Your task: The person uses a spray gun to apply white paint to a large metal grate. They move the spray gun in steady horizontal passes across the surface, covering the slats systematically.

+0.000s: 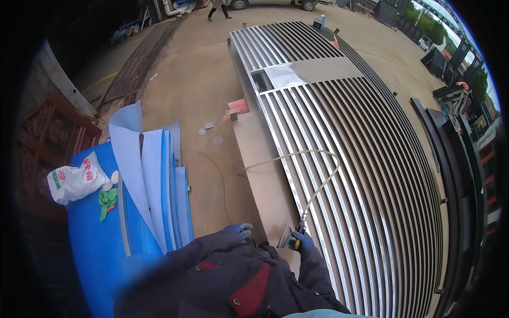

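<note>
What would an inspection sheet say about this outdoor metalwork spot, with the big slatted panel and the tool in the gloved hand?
Surface: concrete yard floor, with scattered small white scraps.
Job's things: long slatted metal panel lying flat; a plain plate across its far part; small hand tool against the panel's near edge.
Clutter: blue sheets, white printed bag, green glove on the blue surface at left.
Hands: right hand, gloved blue, grips the tool; left hand, gloved blue, holds nothing visible.
Cables: pale hose loops from the tool over the slats.
Surroundings: dark metal frames at right; a person walking far off.
</note>
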Tool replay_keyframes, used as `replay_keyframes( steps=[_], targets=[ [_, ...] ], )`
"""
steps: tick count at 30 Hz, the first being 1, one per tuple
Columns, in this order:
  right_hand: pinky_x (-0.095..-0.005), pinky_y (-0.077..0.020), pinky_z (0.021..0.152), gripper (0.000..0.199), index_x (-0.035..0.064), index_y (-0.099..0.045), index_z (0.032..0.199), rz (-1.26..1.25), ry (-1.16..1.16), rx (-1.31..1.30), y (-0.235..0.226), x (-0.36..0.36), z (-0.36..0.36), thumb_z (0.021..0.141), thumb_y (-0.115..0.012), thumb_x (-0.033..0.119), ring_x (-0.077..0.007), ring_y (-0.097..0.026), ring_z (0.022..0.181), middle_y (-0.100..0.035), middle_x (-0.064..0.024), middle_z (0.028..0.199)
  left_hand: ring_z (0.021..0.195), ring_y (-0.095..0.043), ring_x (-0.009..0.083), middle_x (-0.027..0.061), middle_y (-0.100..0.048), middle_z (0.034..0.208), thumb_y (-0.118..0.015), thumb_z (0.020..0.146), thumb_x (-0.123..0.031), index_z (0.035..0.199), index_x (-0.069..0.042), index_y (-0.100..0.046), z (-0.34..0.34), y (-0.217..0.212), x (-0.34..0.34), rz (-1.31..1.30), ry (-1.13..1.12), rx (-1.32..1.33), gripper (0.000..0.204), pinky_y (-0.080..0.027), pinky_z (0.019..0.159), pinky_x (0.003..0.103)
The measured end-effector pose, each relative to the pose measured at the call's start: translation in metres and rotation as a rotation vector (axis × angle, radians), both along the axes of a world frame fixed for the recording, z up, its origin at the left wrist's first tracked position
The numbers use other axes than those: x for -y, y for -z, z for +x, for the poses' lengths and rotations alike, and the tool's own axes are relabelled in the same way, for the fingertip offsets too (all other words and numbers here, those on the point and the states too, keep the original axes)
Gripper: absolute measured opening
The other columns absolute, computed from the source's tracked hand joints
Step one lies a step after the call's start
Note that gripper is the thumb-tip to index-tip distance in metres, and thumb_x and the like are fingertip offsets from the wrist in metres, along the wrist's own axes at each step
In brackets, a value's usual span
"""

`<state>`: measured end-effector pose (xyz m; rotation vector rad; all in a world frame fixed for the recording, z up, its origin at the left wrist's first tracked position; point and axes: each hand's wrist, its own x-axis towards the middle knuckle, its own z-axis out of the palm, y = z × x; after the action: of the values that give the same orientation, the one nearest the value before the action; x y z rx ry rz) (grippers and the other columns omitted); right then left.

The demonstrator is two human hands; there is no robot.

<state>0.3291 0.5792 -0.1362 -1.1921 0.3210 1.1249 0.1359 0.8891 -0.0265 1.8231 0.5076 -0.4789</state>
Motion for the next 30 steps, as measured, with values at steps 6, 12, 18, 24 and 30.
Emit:
replay_keyframes(
  steps=[6, 12, 18, 24, 30],
  targets=[
    [-0.0445, -0.0613, 0.068, 0.029, 0.0121, -0.054, 0.113, 0.090, -0.049, 0.033, -0.020, -0.088, -0.025, 0.096, -0.075, 0.020, -0.0223, -0.070, 0.077, -0.066, -0.0059, 0.088, 0.114, -0.070, 0.0235, 0.0142, -0.071, 0.129, -0.060, 0.106, -0.032, 0.139, -0.004, -0.063, -0.043, 0.026, -0.023, 0.139, -0.010, 0.125, 0.044, -0.055, 0.097, 0.037],
    [-0.0348, -0.0598, 0.082, 0.034, 0.0056, -0.062, 0.113, -0.005, -0.083, 0.245, -0.027, -0.195, -0.063, 0.093, -0.082, 0.024, -0.0174, -0.069, 0.087, -0.070, -0.0061, 0.099, 0.104, -0.066, 0.0153, 0.0093, -0.068, 0.117, -0.065, 0.106, -0.029, 0.146, -0.006, -0.057, -0.087, 0.039, -0.086, -0.387, -0.367, 0.024, 0.047, -0.055, 0.090, 0.032],
    [-0.0322, -0.0563, 0.081, 0.041, 0.0040, -0.065, 0.117, -0.114, -0.127, 0.378, -0.057, -0.291, -0.123, 0.095, -0.081, 0.035, -0.0134, -0.067, 0.089, -0.071, -0.0053, 0.102, 0.115, -0.064, 0.0173, 0.0112, -0.063, 0.131, -0.069, 0.105, -0.026, 0.156, -0.003, -0.041, -0.082, 0.063, -0.164, -0.393, -0.367, 0.178, 0.062, -0.054, 0.099, 0.034],
    [-0.0381, -0.0566, 0.084, 0.066, 0.0018, -0.067, 0.120, -0.348, -0.258, 0.554, -0.105, -0.364, -0.161, 0.088, -0.078, 0.058, -0.0252, -0.073, 0.095, -0.074, -0.0162, 0.108, 0.126, -0.065, 0.0274, 0.0180, -0.060, 0.143, -0.069, 0.105, -0.020, 0.154, 0.000, -0.044, -0.076, 0.066, -0.223, -0.689, -0.414, 0.221, 0.059, -0.057, 0.105, 0.040],
    [-0.0417, -0.0570, 0.086, 0.078, 0.0026, -0.068, 0.121, -0.382, -0.376, 0.633, -0.141, -0.398, -0.165, 0.084, -0.075, 0.071, -0.0316, -0.074, 0.099, -0.074, -0.0210, 0.110, 0.119, -0.069, 0.0278, 0.0187, -0.064, 0.139, -0.068, 0.104, -0.019, 0.149, 0.001, -0.051, -0.092, 0.048, -0.252, -0.597, -0.522, 0.330, 0.052, -0.062, 0.098, 0.040]
  ],
)
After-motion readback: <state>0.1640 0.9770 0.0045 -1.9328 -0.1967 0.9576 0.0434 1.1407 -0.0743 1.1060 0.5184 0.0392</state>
